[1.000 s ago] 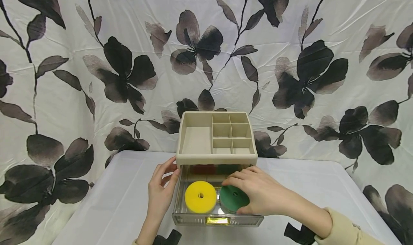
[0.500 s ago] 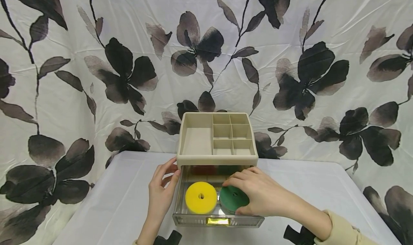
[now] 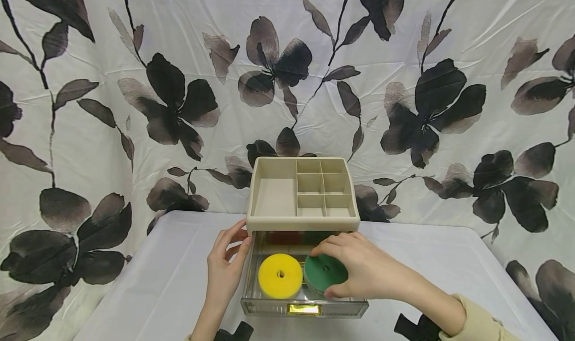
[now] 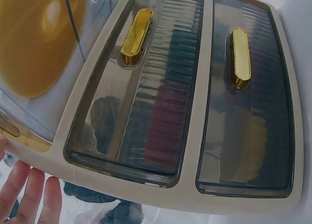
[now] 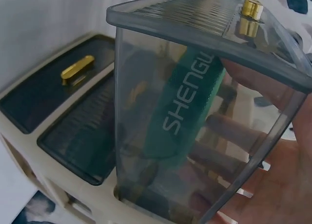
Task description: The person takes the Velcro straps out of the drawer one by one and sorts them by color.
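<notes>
Lean on that clear grey plastic drawer (image 3: 265,309) and it could tip. Your right hand (image 3: 359,264)'s pinching the round green disc (image 3: 321,276) inside; a slip might knock the round yellow disc (image 3: 274,281) at its 9 o'clock. Loose left hand (image 3: 224,258) touches the beige plastic organiser (image 3: 303,224).

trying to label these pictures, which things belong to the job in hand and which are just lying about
In the job, likely:
green disc, held by the right hand
open drawer around it
beige cabinet, touched by the left hand

Apparently just there:
yellow disc, untouched in the same drawer
two closed drawers
floral cloth behind
</notes>
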Motion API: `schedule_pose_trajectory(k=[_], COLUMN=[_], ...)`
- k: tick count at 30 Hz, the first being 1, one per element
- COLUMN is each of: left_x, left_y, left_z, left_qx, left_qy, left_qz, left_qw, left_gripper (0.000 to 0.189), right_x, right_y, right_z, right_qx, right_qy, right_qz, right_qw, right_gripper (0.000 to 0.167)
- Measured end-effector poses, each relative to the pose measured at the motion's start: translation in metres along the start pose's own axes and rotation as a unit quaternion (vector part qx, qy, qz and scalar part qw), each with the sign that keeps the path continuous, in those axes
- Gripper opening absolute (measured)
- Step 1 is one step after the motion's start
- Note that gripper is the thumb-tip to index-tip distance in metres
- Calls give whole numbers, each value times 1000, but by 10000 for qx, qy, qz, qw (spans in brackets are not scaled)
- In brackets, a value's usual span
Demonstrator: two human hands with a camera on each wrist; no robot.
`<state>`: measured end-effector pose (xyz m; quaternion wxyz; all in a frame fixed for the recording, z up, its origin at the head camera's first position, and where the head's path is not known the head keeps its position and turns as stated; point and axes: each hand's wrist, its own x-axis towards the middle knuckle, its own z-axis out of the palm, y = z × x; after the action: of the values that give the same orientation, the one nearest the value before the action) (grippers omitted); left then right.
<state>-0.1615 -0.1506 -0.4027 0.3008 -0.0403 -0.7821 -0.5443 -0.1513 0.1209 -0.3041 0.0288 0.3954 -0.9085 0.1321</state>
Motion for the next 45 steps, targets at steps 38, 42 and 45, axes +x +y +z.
schedule_pose_trajectory(k=[38,42,45], left_x=[-1,-1,-1], left_y=[1,1,1], left_z=[0,1,0], left_qx=[-98,-104,-102], left_qy=[31,29,25], left_qz=[58,61,31], left_qw=[9999,9999,9999], left_gripper=[42,42,42], right_x=[-17,-22,-26], right_y=[-3,-5,-5], right_z=[-21,-24,-26], right_qx=[967,864,803], right_qy=[976,1202,1321], right_qz=[211,223,291], right_qw=[9903,9887,9875], right_gripper=[52,52,52])
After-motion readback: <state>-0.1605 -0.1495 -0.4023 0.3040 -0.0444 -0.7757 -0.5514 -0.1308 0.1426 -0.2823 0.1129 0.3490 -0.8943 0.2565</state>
